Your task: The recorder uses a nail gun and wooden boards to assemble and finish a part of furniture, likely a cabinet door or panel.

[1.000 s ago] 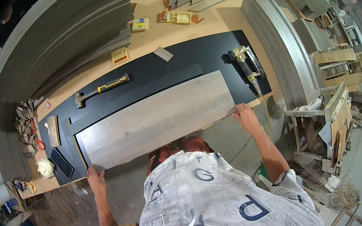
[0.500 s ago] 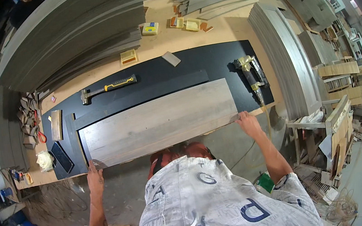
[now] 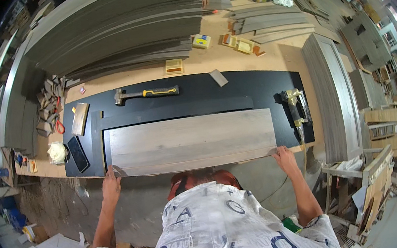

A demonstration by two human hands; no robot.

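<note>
A long grey wood panel (image 3: pixel 190 141) lies flat along the near edge of a black board (image 3: pixel 204 90). My left hand (image 3: pixel 111 183) pinches its near left corner; my right hand (image 3: pixel 285 159) grips the near right corner. Partly hidden fingertips rest over the top face at both ends. Beyond the panel runs a dark strip (image 3: pixel 177 112), with a shorter dark strip (image 3: pixel 98 142) crosswise at its left end. A hammer with a black and yellow handle (image 3: pixel 149 94) lies farther back. To the right of the panel lies a nail gun (image 3: pixel 297 111).
A phone (image 3: pixel 78 154), a white roundish lump (image 3: pixel 57 152) and a wood block (image 3: pixel 80 119) lie at the left. Stacked grey boards (image 3: pixel 116 29) fill the back left; upright panels (image 3: pixel 333 101) stand at the right. Small yellow boxes (image 3: pixel 174 66) sit behind the black board.
The whole view has turned and shifted, so the panel now looks level instead of slanted. Both hands stay at its near corners; no clear movement of the panel on the board shows.
</note>
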